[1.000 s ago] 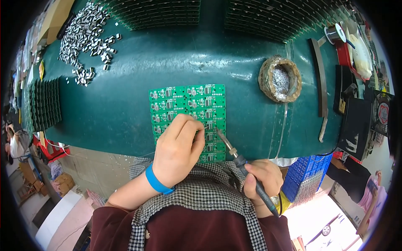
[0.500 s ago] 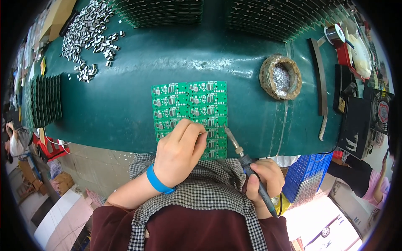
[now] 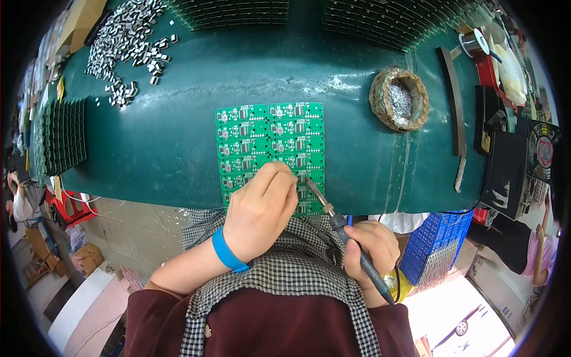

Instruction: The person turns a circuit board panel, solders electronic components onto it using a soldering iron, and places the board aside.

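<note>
A green panel of circuit boards (image 3: 244, 149) lies flat near the table's front edge, its small boards in two columns with chips and metal parts on them. My right hand (image 3: 373, 253) grips a soldering iron (image 3: 338, 220) by its dark handle. The iron's metal tip reaches over the lower right column of the panel; whether it touches cannot be made out. My left hand (image 3: 262, 205), with a blue band at the wrist, rests over the panel's lower middle. Its thumb and forefinger are pinched close to the iron's tip, and what they hold is too small to see.
A round, crusted bowl of silvery bits (image 3: 399, 99) stands at the right. Small metal parts (image 3: 134, 38) lie heaped at far left. Stacked circuit boards (image 3: 62, 140) stand left, with more stacks (image 3: 392, 21) along the back. A solder spool (image 3: 474, 44) and fan (image 3: 542, 149) are at right.
The iron's tip has moved left from the panel's right edge to over its right column. My left fingertips stay near it. The whole view has shifted slightly.
</note>
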`<state>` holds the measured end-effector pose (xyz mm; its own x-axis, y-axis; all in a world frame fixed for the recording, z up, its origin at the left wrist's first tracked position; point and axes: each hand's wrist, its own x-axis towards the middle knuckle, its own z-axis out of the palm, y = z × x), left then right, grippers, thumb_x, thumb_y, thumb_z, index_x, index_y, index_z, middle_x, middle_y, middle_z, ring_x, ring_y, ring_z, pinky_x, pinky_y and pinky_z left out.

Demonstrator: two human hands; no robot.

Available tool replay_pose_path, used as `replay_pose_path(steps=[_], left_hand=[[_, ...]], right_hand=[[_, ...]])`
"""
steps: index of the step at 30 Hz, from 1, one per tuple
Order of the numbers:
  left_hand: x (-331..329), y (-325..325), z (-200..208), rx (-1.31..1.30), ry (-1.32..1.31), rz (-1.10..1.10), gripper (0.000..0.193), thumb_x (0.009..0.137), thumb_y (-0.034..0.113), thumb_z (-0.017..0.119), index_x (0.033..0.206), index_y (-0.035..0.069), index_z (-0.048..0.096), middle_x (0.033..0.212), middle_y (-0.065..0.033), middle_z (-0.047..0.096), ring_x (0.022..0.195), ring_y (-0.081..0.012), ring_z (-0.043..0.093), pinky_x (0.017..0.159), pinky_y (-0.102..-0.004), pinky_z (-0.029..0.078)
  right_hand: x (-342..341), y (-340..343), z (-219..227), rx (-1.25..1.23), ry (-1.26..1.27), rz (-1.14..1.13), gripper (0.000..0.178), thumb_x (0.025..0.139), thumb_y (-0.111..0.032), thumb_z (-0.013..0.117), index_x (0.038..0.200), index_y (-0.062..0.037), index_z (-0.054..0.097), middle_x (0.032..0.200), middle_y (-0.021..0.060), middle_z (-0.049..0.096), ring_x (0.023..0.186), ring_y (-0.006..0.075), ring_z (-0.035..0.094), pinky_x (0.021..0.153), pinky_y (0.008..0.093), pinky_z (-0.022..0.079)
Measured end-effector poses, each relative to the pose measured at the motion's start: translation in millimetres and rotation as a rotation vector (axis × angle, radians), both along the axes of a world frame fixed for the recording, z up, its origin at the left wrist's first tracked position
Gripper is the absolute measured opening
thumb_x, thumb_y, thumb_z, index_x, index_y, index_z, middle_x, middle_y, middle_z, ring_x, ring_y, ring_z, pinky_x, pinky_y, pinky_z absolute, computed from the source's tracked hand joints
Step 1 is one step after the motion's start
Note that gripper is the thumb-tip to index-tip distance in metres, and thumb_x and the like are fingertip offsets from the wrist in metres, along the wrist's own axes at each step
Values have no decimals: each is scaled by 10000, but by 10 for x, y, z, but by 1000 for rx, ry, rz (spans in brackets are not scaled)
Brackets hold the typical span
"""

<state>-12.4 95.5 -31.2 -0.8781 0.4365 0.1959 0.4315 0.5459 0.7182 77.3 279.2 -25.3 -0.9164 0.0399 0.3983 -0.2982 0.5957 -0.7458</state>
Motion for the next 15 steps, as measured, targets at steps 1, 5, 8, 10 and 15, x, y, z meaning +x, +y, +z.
replay_pose_path(steps=[1, 5, 8, 10, 15], left_hand=[[3, -2, -1, -1, 11, 2, 164, 747, -48, 651, 881, 1, 571, 916, -102, 574, 668, -255, 620, 565, -334, 513], [5, -30, 6, -54, 10, -24, 155, 751, -22, 665, 893, 11, 612, 909, -84, 562, 668, -243, 612, 561, -339, 507], [-2, -28, 6, -86, 39, -45, 158, 746, -10, 673, 892, 18, 619, 901, -75, 554, 676, -241, 605, 560, -340, 502], [13, -16, 11, -89, 63, -48, 161, 742, -7, 677, 887, 20, 614, 896, -71, 551, 683, -242, 603, 561, -342, 501], [109, -46, 58, -7, -83, 11, 190, 703, -60, 686, 859, 19, 611, 894, -102, 593, 708, -253, 618, 607, -327, 504]], right_hand=[[-1, -2, -6, -5, 12, -4, 132, 797, -104, 608, 859, 11, 626, 656, 123, 612, 543, 245, 603, 528, 331, 500], [19, -40, -40, -14, 55, 5, 132, 790, -101, 615, 848, 17, 624, 642, 117, 610, 520, 241, 598, 509, 328, 498], [52, -58, -49, 14, 102, 15, 140, 738, -49, 665, 866, 7, 648, 651, 87, 607, 520, 205, 607, 478, 286, 501], [84, -61, -50, 23, 103, 21, 129, 748, -50, 658, 862, 8, 647, 648, 88, 605, 528, 208, 610, 479, 290, 503], [164, 2, -39, 14, 121, -10, 120, 772, -76, 644, 856, 9, 645, 643, 86, 604, 521, 212, 602, 474, 294, 495]])
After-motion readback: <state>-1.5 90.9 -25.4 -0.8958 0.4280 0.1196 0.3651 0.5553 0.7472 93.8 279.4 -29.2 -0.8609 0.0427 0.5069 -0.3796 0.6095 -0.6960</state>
